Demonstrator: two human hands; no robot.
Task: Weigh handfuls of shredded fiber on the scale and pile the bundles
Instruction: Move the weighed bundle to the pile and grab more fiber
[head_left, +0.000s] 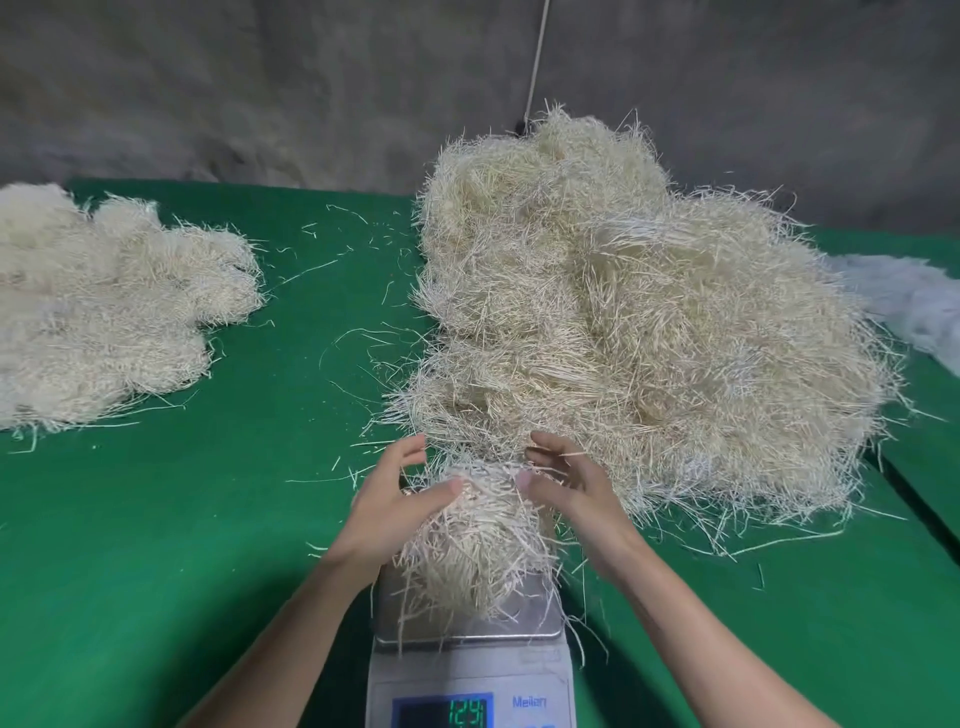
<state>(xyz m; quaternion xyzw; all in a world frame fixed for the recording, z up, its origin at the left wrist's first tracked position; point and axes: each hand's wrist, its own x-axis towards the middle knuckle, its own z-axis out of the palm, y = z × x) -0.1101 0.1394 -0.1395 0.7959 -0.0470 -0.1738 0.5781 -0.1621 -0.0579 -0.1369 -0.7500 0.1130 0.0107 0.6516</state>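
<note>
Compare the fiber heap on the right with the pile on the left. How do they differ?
The right heap is tall and mounded; the left pile lies low and flat. The right heap is one tangled mass; the left pile shows separate lobes side by side. The right heap is wholly in view; the left pile runs off the frame. Both are pale shredded fiber on the green cloth.

One head-worn view looks forward and down from the near edge of the green cloth-covered table (156, 571), close above the white digital scale (470, 670).
</note>
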